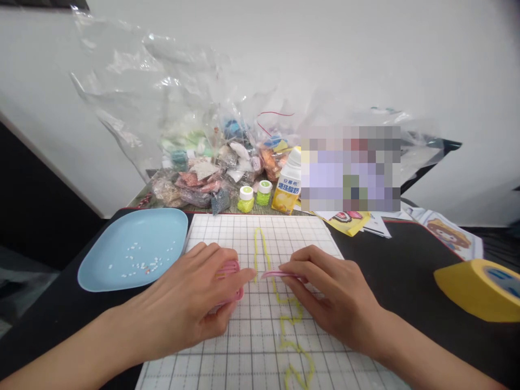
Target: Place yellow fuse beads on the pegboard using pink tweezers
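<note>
Hands [203,281] [337,295] hold pink: left, rounded case [237,293]; right, slim tapered tool [273,274].

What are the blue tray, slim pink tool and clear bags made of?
Blue tray: likely satin plastic; even colour, smooth rim. Slim pink tool: smooth, uniformly coloured; plastic or perhaps coated metal. Clear bags: probably glossy plastic film; see-through, creased, highlights.

Craft corner on a black table [390,265] — gridded board [227,233], little jars [264,194], bagged supplies [199,181].
</note>
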{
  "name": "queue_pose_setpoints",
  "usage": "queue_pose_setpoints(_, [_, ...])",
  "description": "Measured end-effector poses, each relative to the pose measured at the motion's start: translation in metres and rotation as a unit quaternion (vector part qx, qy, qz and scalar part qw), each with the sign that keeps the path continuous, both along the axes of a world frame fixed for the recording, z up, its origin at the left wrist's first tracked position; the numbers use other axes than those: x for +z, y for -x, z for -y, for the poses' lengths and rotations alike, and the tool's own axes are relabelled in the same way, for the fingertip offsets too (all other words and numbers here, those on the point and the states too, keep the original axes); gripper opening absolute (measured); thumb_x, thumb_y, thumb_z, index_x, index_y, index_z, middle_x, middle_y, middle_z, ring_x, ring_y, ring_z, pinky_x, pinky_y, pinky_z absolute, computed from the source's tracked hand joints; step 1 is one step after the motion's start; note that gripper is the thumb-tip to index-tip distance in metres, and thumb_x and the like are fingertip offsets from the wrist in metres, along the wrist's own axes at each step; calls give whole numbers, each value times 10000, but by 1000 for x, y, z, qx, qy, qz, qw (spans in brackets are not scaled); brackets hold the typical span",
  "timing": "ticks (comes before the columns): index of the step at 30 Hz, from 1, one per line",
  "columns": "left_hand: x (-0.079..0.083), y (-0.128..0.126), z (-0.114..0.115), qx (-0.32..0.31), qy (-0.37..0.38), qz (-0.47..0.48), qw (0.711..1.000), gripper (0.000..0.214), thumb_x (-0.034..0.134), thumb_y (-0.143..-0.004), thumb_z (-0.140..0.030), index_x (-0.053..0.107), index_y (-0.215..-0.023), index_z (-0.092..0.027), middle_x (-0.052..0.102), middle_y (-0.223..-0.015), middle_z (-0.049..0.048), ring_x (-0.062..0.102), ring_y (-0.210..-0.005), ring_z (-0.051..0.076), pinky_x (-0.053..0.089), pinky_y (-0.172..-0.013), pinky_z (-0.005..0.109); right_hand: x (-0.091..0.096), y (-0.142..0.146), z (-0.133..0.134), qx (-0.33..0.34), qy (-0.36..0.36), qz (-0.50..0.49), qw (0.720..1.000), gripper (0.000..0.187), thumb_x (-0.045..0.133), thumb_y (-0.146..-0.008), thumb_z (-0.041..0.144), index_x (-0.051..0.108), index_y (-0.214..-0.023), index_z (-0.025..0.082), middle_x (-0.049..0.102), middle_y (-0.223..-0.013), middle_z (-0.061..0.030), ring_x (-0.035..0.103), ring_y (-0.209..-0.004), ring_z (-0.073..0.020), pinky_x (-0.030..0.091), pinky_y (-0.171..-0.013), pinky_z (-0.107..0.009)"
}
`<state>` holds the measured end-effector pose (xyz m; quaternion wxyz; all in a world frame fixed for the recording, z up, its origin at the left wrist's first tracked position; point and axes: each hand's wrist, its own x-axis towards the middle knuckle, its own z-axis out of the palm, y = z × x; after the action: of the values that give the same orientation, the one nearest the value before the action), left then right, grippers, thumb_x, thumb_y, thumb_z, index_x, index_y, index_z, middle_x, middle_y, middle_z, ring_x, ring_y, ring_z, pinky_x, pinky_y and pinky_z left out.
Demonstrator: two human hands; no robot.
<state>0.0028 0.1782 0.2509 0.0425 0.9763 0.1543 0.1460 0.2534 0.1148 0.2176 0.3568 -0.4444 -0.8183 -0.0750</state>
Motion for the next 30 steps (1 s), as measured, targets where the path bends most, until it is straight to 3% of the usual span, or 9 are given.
queue_pose_setpoints(8, [-1,0,-1,-1,2,-15,1000,291,466,-883,-96,595,-1105,-233,561,-957,75,556,-835,243,500,-712,395,-1,2,1,18,14,11,1000,92,539,-945,177,610,-1005,183,614,-836,-7,554,-628,-87,423,-509,-219])
queue_pose_setpoints(20, [-2,-1,0,-3,2,-37,999,422,449,-879,-68,549,-1243,-258,547,-949,77,538,-833,258,494,-704,422,-3,5,0,10,2,39,999,122,502,-963,188,622,-980,179,627,-826,-16,560,-607,-92,431,-501,-221])
queue_pose_setpoints(30, [-5,-2,1,-3,-3,-39,999,403,454,-877,-43,577,-1204,-244,533,-922,60,525,-828,235,498,-715,394,-3,6,-1,15,2,39,999,118,522,-950,172,631,-997,166,633,-833,-24,571,-614,-98,450,-497,-231])
